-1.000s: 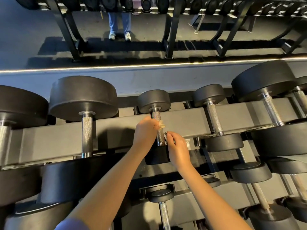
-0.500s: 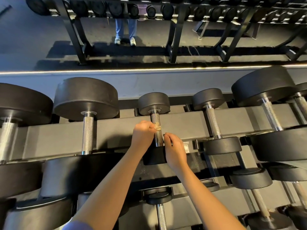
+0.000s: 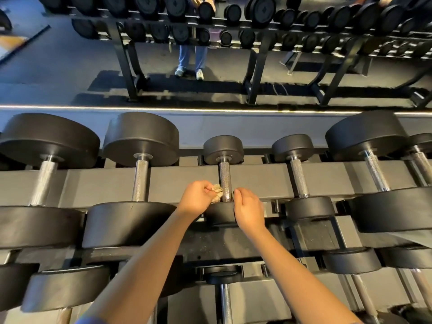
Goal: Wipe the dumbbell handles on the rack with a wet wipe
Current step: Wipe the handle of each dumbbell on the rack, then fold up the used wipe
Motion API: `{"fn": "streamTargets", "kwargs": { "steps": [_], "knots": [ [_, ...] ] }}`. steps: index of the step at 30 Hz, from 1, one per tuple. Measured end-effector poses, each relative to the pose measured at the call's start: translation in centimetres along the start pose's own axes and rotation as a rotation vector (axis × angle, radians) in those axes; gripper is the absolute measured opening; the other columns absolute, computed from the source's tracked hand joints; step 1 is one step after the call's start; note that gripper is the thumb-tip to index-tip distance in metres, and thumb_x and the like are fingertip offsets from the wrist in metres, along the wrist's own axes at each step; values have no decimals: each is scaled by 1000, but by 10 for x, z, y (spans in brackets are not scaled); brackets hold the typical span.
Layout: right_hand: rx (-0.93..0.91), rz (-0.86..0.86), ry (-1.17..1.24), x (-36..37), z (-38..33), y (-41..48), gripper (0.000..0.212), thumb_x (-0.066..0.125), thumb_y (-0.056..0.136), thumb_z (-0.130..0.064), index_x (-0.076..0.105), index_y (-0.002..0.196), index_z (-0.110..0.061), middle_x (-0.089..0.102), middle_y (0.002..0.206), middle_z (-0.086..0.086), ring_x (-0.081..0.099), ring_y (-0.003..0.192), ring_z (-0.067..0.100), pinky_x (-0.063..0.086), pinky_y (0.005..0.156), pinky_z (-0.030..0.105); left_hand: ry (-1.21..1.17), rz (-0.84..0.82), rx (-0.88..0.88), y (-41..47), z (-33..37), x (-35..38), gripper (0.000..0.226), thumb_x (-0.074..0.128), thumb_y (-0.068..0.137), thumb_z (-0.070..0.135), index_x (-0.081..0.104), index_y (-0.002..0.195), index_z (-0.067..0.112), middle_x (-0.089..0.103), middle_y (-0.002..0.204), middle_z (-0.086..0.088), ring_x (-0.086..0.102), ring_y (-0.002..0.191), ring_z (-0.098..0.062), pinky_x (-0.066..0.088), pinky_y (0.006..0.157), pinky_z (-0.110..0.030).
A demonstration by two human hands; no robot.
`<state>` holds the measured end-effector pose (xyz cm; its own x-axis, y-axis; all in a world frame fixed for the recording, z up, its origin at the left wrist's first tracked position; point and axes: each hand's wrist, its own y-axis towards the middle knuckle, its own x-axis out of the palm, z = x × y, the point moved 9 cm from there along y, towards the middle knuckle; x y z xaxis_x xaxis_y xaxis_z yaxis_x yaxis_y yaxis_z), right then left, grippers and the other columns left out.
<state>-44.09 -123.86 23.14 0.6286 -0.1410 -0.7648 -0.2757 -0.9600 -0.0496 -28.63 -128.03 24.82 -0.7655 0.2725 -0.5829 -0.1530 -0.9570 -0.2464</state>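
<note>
A small black dumbbell with a knurled steel handle (image 3: pixel 225 177) lies across the top rail of the grey rack (image 3: pixel 182 181) in the middle of the view. My left hand (image 3: pixel 196 199) holds a crumpled beige wet wipe (image 3: pixel 217 192) pressed against the left side of the handle's near end. On the handle's right side, my right hand (image 3: pixel 248 210) rests over the near weight head (image 3: pixel 221 213), fingertips curled at the handle. Whether it pinches the wipe's other end is hidden.
Larger dumbbells (image 3: pixel 140 178) lie to the left and more dumbbells (image 3: pixel 298 178) to the right on the same rail, with lower tiers below. Beyond a lit floor strip stands another rack (image 3: pixel 257 31), where a person in jeans (image 3: pixel 191 57) stands.
Both hands have slid a little down the handle toward its near end, the wipe with them. My view has tilted up, showing more of the far rack.
</note>
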Motion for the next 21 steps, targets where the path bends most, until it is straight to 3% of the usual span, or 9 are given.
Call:
{"fn": "streamTargets", "kwargs": {
  "steps": [3,7,12,16,19,21],
  "knots": [
    [-87,11,-49,-13,-19,-9,32,38,101,-26,61,116,-12,63,111,4,56,105,20,41,97,39,-11,84,-1,-15,3,-29,9,61,91,11,66,99,11,60,88,1,53,77,-7,37,70,-19],
    [-167,24,93,-31,-62,-26,30,41,100,-22,60,121,-10,63,112,5,55,103,16,43,94,33,-47,142,7,-43,9,-72,9,60,92,16,64,99,11,61,89,-1,56,84,-12,38,69,-22],
    [-213,34,292,-42,-135,-59,30,41,100,-22,61,121,-13,62,108,0,55,101,12,43,89,28,-108,233,90,-101,10,-142,16,59,93,16,64,106,8,61,94,-1,55,88,-11,37,63,-7],
    [-328,-23,394,-23,-201,-102,26,43,100,-21,64,114,-14,63,102,-2,56,96,9,42,84,24,-204,365,41,-165,-23,-200,11,61,91,16,64,101,15,63,87,5,58,81,-7,40,61,-6],
    [-413,-117,448,7,-252,-139,23,44,100,-20,66,107,-14,63,92,-1,56,83,10,38,71,22,-206,494,-37,-227,-60,-243,8,61,91,20,64,98,18,65,85,5,61,84,-9,45,71,-13],
    [-462,-216,488,29,-284,-166,24,44,100,-21,67,106,-14,64,91,-1,56,82,8,42,74,25,-186,606,-120,-272,-91,-266,7,59,92,21,63,98,21,63,84,9,59,79,-4,42,67,-9]
  ]
}}
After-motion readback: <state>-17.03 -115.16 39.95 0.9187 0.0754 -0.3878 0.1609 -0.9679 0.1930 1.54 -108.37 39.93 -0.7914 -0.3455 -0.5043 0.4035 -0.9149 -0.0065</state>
